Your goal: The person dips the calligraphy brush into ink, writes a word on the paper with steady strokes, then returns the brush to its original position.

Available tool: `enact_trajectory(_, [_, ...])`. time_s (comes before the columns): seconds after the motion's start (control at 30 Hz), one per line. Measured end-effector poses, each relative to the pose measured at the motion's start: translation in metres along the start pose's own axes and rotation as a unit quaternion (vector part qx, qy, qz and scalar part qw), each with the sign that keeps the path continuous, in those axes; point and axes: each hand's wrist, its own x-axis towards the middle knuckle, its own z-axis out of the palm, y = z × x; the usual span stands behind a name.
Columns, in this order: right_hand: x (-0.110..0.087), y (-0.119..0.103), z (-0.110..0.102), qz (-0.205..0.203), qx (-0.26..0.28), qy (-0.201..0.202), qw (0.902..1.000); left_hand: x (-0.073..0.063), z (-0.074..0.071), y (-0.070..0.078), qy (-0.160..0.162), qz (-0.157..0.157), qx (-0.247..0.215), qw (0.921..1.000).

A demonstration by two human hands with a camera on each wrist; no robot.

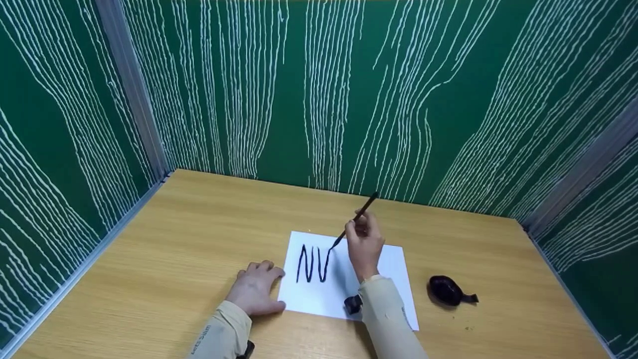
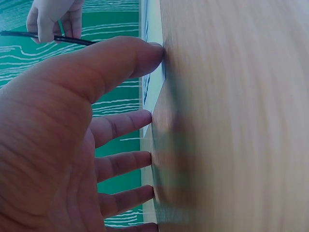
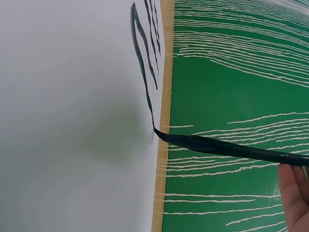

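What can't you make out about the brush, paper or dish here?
- Right wrist view: upper end of the brush and most of the right hand, cut off by the right edge.
- Left wrist view: the brush's tip, hidden behind the left hand.
- Head view: part of the paper, covered by the right hand and right sleeve.
- Head view: the dark dish's contents, too dark.

head: high, forward-down; left wrist, right wrist: close, forward, rolled opposite ways; all share paper (image 1: pixel 344 279), green wall (image 1: pixel 294 99)

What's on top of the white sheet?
Black strokes; brush tip touching the white sheet; left hand at its edge. Right hand, sleeve and wrist camera cover part; any marks there are hidden.
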Motion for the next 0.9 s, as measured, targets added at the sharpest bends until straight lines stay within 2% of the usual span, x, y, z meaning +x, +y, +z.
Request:
enact_trajectory(0.4, [0.006,-0.015,-0.01,-0.062,0.017,0.038,0.9972,0.0,-0.002,-0.001,0.0,0.002,0.015,0.9999])
enact_trajectory(0.9, [0.003,-0.028,-0.01,-0.075,0.001,-0.02,0.997,0.001,0.0,0.001,-0.014,-0.008,0.002,0.9999])
